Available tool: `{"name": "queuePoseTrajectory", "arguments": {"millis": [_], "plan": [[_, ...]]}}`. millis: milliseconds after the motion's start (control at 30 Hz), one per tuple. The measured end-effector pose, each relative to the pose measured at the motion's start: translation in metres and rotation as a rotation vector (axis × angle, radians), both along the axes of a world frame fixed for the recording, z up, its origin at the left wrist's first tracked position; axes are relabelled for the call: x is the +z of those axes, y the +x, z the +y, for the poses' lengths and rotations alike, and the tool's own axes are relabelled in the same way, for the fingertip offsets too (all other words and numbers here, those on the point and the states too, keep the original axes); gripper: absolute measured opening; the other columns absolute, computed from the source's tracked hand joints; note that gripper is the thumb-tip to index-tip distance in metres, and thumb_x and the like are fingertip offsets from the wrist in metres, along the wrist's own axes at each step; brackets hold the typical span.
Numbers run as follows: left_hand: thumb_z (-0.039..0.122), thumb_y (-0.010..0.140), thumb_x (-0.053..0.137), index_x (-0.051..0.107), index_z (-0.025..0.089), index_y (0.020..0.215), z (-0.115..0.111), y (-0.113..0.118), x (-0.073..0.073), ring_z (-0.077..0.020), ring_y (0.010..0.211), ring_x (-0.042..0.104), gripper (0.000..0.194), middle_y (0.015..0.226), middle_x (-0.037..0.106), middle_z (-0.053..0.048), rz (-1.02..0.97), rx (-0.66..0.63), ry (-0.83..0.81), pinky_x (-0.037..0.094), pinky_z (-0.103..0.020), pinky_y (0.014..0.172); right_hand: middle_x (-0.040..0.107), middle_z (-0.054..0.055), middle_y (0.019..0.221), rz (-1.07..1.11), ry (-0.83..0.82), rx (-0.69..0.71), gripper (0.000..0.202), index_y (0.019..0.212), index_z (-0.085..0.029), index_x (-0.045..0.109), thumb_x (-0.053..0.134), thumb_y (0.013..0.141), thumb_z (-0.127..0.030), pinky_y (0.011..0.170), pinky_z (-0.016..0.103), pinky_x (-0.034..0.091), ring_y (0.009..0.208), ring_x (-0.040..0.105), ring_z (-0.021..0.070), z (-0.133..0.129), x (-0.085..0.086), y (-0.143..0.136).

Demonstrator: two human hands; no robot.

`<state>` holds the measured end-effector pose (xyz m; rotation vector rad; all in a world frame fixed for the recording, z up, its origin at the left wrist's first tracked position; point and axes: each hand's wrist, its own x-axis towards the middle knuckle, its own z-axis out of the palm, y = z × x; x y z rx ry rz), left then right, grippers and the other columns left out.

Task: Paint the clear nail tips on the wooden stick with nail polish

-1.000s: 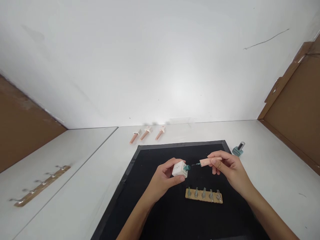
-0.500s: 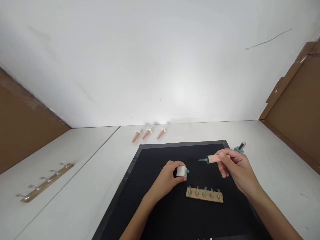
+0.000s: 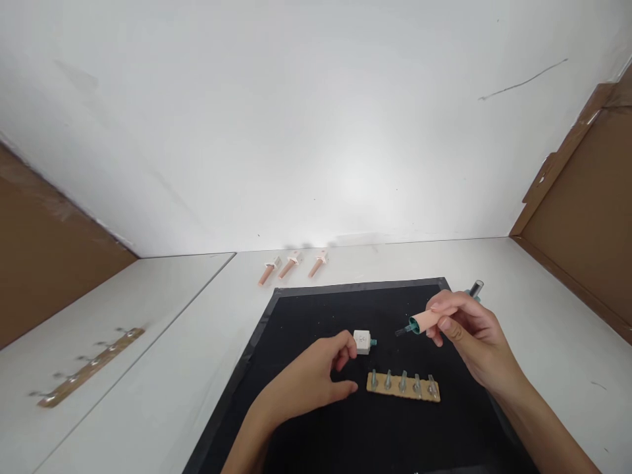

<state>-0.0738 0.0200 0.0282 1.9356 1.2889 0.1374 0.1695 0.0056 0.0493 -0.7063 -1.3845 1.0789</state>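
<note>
On the black mat (image 3: 316, 421) lies a white nail polish bottle (image 3: 362, 342), uncapped, its teal-stained neck pointing right. My left hand (image 3: 316, 372) is just left of it, thumb and fingers apart, with nothing between them; a fingertip is close to or touching the bottle's side. My right hand (image 3: 469, 336) grips the pink cap of a nail polish brush (image 3: 425, 321) between thumb and fingers. The brush's teal-coated tip points left and a little down, above the mat. Below the brush sits a tan strip (image 3: 402, 387) bearing several clear nail tips that stand upright.
Several pink-capped nail polish bottles (image 3: 291, 262) lie at the back against the white wall. A dark-capped bottle (image 3: 476, 289) is partly hidden behind my right hand. Another strip with nail tips (image 3: 91, 368) lies at the left. Cardboard panels (image 3: 582, 184) flank both sides.
My left hand has let go of the bottle and drawn back to the left and down, its fingers spreading. The brush in my right hand has tilted, its tip lower.
</note>
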Motion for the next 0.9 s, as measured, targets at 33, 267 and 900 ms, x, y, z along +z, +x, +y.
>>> {"name": "queuePoseTrajectory", "arguments": {"millis": [33,267,900], "plan": [[0.028,0.067,0.058,0.052,0.022,0.085,-0.001,0.002,0.001,-0.0161,0.065,0.047,0.019,0.07,0.047,0.005,0.03,-0.027,-0.02,0.033,-0.024,0.055,0.058,0.001,0.08,0.002,0.009,0.006,0.008,0.088,-0.028,0.069,0.062,0.086,-0.03,0.048,0.023,0.049,0.058,0.057,0.0114,0.0,0.0,0.0],[0.03,0.065,0.068,0.063,0.023,0.104,-0.004,0.023,-0.013,-0.0214,0.066,0.056,0.041,0.069,0.059,0.001,0.21,-0.148,0.098,0.029,-0.026,0.054,0.058,0.001,0.084,0.008,0.032,0.039,0.008,0.089,-0.029,0.068,0.06,0.088,-0.028,0.05,0.024,0.048,0.06,0.056,0.0116,0.0,-0.001,0.001],[0.023,0.061,0.071,0.05,0.017,0.07,0.001,0.026,-0.024,-0.0133,0.066,0.059,0.024,0.082,0.067,-0.005,-0.767,0.17,-0.264,0.047,-0.025,0.06,0.062,0.002,0.085,0.045,-0.22,-0.013,0.007,0.073,-0.022,0.072,0.075,0.073,-0.029,0.054,0.025,0.054,0.059,0.062,0.0113,0.005,0.006,0.006]]}}
